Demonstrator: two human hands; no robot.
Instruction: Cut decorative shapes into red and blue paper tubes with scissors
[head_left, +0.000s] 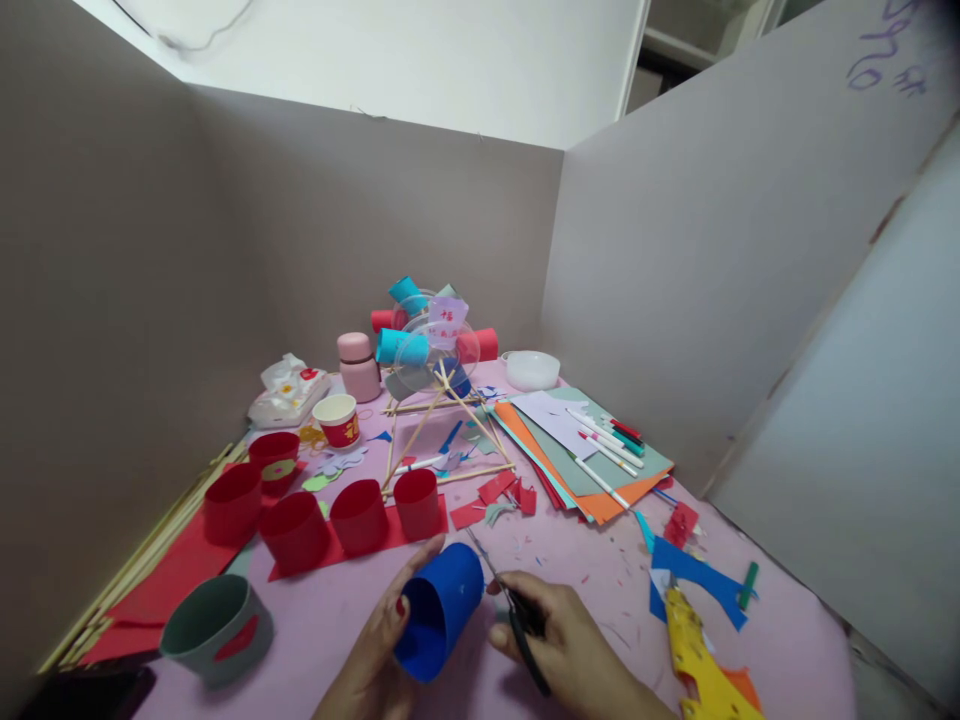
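Observation:
In my left hand point(382, 640) is a blue paper-covered cup point(450, 605), tilted on its side with its open end toward me. My fingers wrap round its left side. My right hand point(559, 630) grips scissors point(517, 610) with black handles; their blades point up and away, close beside the cup's right edge. Whether the blades touch the cup I cannot tell. Left of my hands stand several red paper cups point(360, 518) on red paper, and a grey-green cup point(217, 630) with a red patch.
A stick-framed wheel model point(442, 375) with coloured cups stands at the back. Right of it lie coloured paper sheets point(600, 470) with markers point(604, 483). A yellow glue gun point(697, 655) is at front right. Behind the cups stand a pink flask point(359, 370) and a white-and-red paper cup point(337, 422).

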